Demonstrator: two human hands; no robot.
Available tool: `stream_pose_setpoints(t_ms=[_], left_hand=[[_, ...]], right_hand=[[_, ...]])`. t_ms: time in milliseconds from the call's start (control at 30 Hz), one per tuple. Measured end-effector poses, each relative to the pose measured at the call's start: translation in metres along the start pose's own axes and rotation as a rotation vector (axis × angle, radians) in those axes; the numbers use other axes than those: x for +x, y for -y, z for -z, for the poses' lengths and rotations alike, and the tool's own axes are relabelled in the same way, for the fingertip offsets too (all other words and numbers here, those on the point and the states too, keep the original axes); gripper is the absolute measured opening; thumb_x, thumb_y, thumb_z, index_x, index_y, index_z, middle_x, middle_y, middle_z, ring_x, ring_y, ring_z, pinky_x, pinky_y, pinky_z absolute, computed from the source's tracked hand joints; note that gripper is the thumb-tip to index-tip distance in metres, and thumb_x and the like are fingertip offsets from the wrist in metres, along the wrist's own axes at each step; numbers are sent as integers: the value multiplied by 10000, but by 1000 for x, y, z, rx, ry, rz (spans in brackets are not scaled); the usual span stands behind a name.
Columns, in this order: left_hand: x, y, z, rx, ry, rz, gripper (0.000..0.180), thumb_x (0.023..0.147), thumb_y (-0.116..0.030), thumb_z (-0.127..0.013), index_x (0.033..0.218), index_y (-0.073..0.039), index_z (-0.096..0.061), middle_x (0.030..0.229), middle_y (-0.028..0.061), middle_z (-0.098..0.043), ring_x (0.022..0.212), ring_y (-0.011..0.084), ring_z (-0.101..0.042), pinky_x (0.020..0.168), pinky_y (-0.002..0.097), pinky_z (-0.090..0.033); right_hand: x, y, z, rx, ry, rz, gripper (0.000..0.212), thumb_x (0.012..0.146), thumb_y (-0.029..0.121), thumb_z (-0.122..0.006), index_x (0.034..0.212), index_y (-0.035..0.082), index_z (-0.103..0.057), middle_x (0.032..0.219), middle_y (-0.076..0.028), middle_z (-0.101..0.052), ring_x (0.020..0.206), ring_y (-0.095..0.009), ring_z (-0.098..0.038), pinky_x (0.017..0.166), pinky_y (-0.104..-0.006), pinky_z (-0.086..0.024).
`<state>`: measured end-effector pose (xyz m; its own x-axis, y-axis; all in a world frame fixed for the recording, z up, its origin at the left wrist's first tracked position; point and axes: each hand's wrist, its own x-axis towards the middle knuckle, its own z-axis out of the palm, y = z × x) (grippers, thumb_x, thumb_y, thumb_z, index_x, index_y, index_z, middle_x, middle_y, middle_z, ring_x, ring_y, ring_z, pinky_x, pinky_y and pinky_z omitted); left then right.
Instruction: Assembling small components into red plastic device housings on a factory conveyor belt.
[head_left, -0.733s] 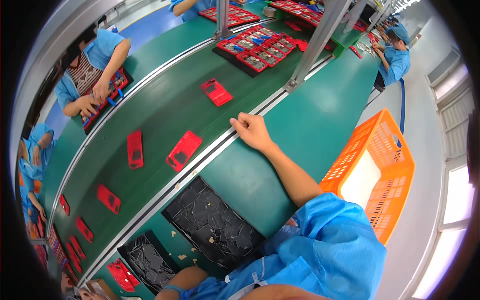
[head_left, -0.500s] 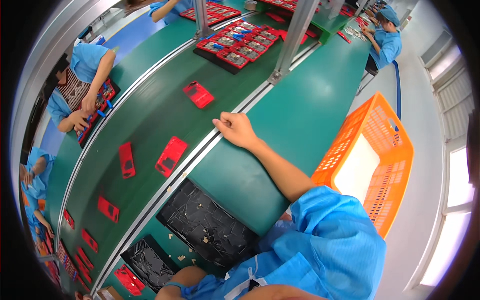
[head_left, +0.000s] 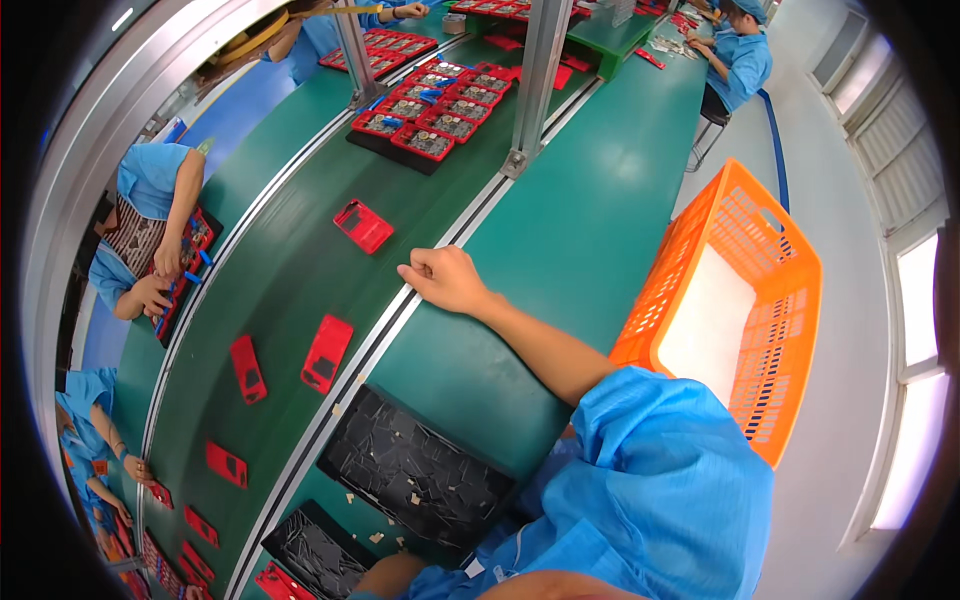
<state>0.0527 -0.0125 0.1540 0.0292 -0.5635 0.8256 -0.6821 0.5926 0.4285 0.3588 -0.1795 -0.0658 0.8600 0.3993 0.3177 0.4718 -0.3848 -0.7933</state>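
Observation:
My right hand (head_left: 447, 280) rests on the green table at the metal rail beside the conveyor belt (head_left: 290, 270), fingers curled in, nothing visible in it. Nearest to it on the belt lies a red tray-like case (head_left: 362, 226), a little beyond my fingers. Two flat red cases (head_left: 326, 353) (head_left: 247, 368) lie further down the belt. My left hand is out of sight at the bottom edge; only the forearm (head_left: 395, 577) shows. A black tray (head_left: 417, 470) with small dark parts sits in front of me, a second black tray (head_left: 318, 553) beside it.
An orange plastic crate (head_left: 735, 300) stands at my right. Several red trays of parts (head_left: 420, 105) sit near a metal post (head_left: 530, 85). People in blue coats work across the belt at left (head_left: 150, 230) and at the far end (head_left: 740, 55).
The view has shifted, so everything sits lower and nearer in the picture. My right hand stays on the rail, and the red cases lie in the same order on the belt.

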Motion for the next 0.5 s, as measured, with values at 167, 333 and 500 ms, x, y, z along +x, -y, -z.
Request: stream_pose_setpoints(t_ms=[167,333,500], left_hand=[[-5,1,0,-10,-11,-1,186,953,-110,-506,828,-65,-635,797,63,-618,729,224,-629,655,370,-538],[-2,-4,-3,-18,-22,17,183,954,-111,-508,834,-62,-638,802,62,-620,738,227,-633,660,373,-542],[1,-12,-2,6,-20,35,180,954,-112,-511,839,-60,-640,806,61,-623,747,230,-636,665,377,-545]], right_hand=[[0,1,0,-13,11,9,368,908,260,-696,650,54,-532,558,-122,-550,540,-341,-573,524,-446,-441],[1,-1,2,-20,-20,41,361,906,263,-696,654,57,-541,563,-117,-561,553,-344,-589,532,-456,-451],[0,0,3,-27,-6,36,355,905,266,-699,658,59,-551,568,-117,-572,558,-344,-597,535,-457,-458]])
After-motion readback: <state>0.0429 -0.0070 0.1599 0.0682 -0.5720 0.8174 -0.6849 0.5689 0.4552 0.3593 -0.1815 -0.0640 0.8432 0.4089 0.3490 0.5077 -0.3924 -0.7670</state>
